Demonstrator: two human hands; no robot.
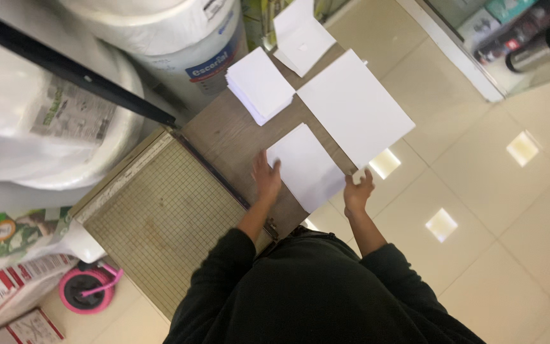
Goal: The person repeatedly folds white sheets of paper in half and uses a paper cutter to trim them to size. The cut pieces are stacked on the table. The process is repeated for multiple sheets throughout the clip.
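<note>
- left hand (pixel 266 178) flat, fingers spread, pressing small white sheet (pixel 307 167) at its left edge
- right hand (pixel 358 191) pinching big sheet (pixel 354 106) at near corner, just right of small one

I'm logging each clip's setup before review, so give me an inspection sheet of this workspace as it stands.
Surface: small brown wooden table, partly covered by sheets and a cutter.
Job's things: small white sheet flat near the table edge; large white sheet overhanging the edge; stack of small white sheets; folded white sheet at the far end.
Clutter: gridded paper cutter with its black blade arm raised.
Grippers: left hand flat on the small sheet's edge; right hand pinches the large sheet's near corner.
Cables: nothing seen.
Surroundings: big white rolls, paper packages, pink tape roll, glossy tiled floor.
</note>
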